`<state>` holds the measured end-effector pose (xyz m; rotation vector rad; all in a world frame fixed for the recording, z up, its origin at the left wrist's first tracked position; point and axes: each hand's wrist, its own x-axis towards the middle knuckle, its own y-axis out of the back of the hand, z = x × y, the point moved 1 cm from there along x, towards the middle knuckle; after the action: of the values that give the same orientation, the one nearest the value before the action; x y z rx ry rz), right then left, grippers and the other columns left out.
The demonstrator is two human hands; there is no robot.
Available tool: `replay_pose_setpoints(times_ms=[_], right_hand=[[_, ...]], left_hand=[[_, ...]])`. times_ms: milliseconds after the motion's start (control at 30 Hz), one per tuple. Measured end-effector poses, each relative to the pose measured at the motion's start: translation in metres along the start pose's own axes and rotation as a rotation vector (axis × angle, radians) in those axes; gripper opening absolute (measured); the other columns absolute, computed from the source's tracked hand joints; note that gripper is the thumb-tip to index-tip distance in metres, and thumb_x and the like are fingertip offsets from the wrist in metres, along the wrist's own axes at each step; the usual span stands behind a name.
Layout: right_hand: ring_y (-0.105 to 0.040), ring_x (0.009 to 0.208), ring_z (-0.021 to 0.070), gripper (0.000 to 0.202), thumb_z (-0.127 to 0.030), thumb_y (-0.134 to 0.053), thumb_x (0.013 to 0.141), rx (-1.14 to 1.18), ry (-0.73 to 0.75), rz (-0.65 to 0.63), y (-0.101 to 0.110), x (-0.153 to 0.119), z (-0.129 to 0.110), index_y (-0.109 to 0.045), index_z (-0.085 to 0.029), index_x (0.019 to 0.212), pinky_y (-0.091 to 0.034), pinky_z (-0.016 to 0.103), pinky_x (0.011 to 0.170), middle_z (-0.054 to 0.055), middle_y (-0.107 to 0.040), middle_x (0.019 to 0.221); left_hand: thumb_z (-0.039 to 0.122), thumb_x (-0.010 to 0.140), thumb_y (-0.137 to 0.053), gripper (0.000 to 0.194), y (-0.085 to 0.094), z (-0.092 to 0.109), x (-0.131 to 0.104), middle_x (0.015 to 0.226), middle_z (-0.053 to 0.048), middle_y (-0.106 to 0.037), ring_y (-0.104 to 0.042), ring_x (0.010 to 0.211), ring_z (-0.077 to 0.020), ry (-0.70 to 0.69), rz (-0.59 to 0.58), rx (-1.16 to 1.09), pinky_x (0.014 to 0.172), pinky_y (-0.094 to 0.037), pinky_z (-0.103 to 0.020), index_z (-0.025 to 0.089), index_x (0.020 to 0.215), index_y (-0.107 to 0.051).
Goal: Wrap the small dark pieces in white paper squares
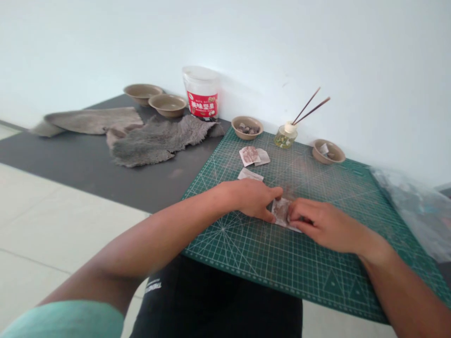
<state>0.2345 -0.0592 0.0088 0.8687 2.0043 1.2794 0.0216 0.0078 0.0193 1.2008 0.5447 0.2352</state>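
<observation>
Head cam: L hand (pixel 254 198) is touching paper packet (pixel 281 211) on mat (pixel 268 256) at 9 o'clock, grip apart; R hand (pixel 321 224) is covering 3 o'clock, can't tell if clamped. Prob. flattening; next needs steady L.

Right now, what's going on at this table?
A person's two bare hands are working on a small, pale, brown-stained sheet on a green cutting mat. The left hand, thumb and finger spread, is at its left side; the right hand, fingers curled, is at its right, covering part of it. Whether the right fingers pinch it is unclear. Beyond the left hand lie more pale pieces, with a bowl of dark lumps behind them.
</observation>
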Motion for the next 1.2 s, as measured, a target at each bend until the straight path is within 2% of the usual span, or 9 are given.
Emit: replay_pose_setpoints(times_ms=[67, 167, 300, 467, 633, 800, 933, 1100, 1200], right_hand=[[-0.063, 0.088, 0.0184, 0.011, -0.027, -0.050, 0.100, -0.031, 0.012, 0.062, -0.0013, 0.0020, -0.0010, -0.060, -0.024, 0.097, -0.047, 0.031, 0.075, 0.003, -0.065, 0.101], [-0.062, 0.082, 0.0195, 0.010, -0.027, -0.050, 0.099, -0.158, -0.123, 0.182, -0.0004, 0.0036, 0.0028, -0.059, -0.022, 0.095, -0.046, 0.034, 0.073, 0.004, -0.064, 0.097], [-0.063, 0.082, 0.0185, 0.013, -0.030, -0.049, 0.100, -0.105, -0.034, 0.036, -0.0027, 0.0014, 0.0018, -0.059, -0.023, 0.096, -0.047, 0.032, 0.073, 0.002, -0.065, 0.096], [-0.064, 0.088, 0.0205, 0.013, -0.027, -0.047, 0.100, -0.150, -0.083, 0.145, -0.0018, 0.0018, 0.0040, -0.059, -0.022, 0.098, -0.048, 0.034, 0.077, 0.005, -0.065, 0.103], [-0.064, 0.084, 0.0175, 0.012, -0.026, -0.050, 0.099, -0.059, 0.027, 0.006, -0.0016, 0.0014, -0.0008, -0.062, -0.024, 0.096, -0.048, 0.031, 0.075, 0.001, -0.067, 0.100], [-0.064, 0.086, 0.0194, 0.012, -0.025, -0.051, 0.099, -0.122, -0.070, 0.136, 0.0006, 0.0037, -0.0024, -0.062, -0.022, 0.096, -0.047, 0.033, 0.076, 0.003, -0.066, 0.097], [-0.064, 0.083, 0.0172, 0.012, -0.026, -0.052, 0.098, -0.046, 0.008, 0.027, -0.0001, 0.0023, -0.0041, -0.063, -0.024, 0.093, -0.046, 0.030, 0.072, 0.001, -0.067, 0.095], [-0.064, 0.085, 0.0190, 0.013, -0.026, -0.051, 0.099, -0.119, -0.112, 0.154, 0.0008, 0.0017, -0.0033, -0.062, -0.023, 0.094, -0.046, 0.033, 0.074, 0.002, -0.066, 0.097], [-0.064, 0.082, 0.0168, 0.012, -0.026, -0.053, 0.098, -0.048, -0.060, 0.051, 0.0002, 0.0004, -0.0045, -0.062, -0.024, 0.090, -0.046, 0.031, 0.073, 0.000, -0.066, 0.092]], left_hand=[[0.055, 0.086, -0.063, 0.052, -0.0004, -0.0005, 0.0001, 0.093, -0.009, -0.072, -0.067, 0.082, -0.0283, 0.002, 0.008, -0.001, 0.061, -0.039, -0.029, 0.021, 0.123, -0.050], [0.057, 0.086, -0.062, 0.052, -0.0015, -0.0015, 0.0008, 0.091, -0.009, -0.071, -0.067, 0.082, -0.0285, 0.005, 0.031, 0.011, 0.059, -0.038, -0.029, 0.022, 0.122, -0.050], [0.057, 0.086, -0.062, 0.053, -0.0019, -0.0011, 0.0013, 0.094, -0.009, -0.072, -0.068, 0.085, -0.0287, 0.001, 0.008, 0.006, 0.061, -0.040, -0.029, 0.022, 0.124, -0.049], [0.055, 0.087, -0.061, 0.054, -0.0012, -0.0007, 0.0011, 0.097, -0.010, -0.072, -0.067, 0.087, -0.0287, 0.002, 0.004, 0.005, 0.066, -0.043, -0.030, 0.021, 0.127, -0.049], [0.056, 0.087, -0.061, 0.053, -0.0012, -0.0009, 0.0007, 0.095, -0.009, -0.072, -0.067, 0.085, -0.0292, -0.011, 0.005, 0.007, 0.063, -0.042, -0.030, 0.021, 0.125, -0.049], [0.054, 0.087, -0.062, 0.051, -0.0008, 0.0001, 0.0002, 0.096, -0.009, -0.072, -0.067, 0.085, -0.0283, 0.002, 0.014, 0.011, 0.063, -0.042, -0.030, 0.021, 0.124, -0.049], [0.055, 0.088, -0.061, 0.051, -0.0010, 0.0004, 0.0000, 0.095, -0.010, -0.072, -0.068, 0.086, -0.0293, -0.009, 0.008, 0.012, 0.063, -0.041, -0.030, 0.021, 0.124, -0.049], [0.054, 0.087, -0.062, 0.050, -0.0009, 0.0000, 0.0003, 0.095, -0.009, -0.072, -0.068, 0.086, -0.0289, 0.002, 0.015, 0.014, 0.062, -0.041, -0.029, 0.022, 0.122, -0.049], [0.054, 0.087, -0.062, 0.050, -0.0011, 0.0003, 0.0004, 0.095, -0.010, -0.072, -0.068, 0.087, -0.0292, -0.001, 0.010, 0.013, 0.063, -0.042, -0.030, 0.022, 0.123, -0.049]])
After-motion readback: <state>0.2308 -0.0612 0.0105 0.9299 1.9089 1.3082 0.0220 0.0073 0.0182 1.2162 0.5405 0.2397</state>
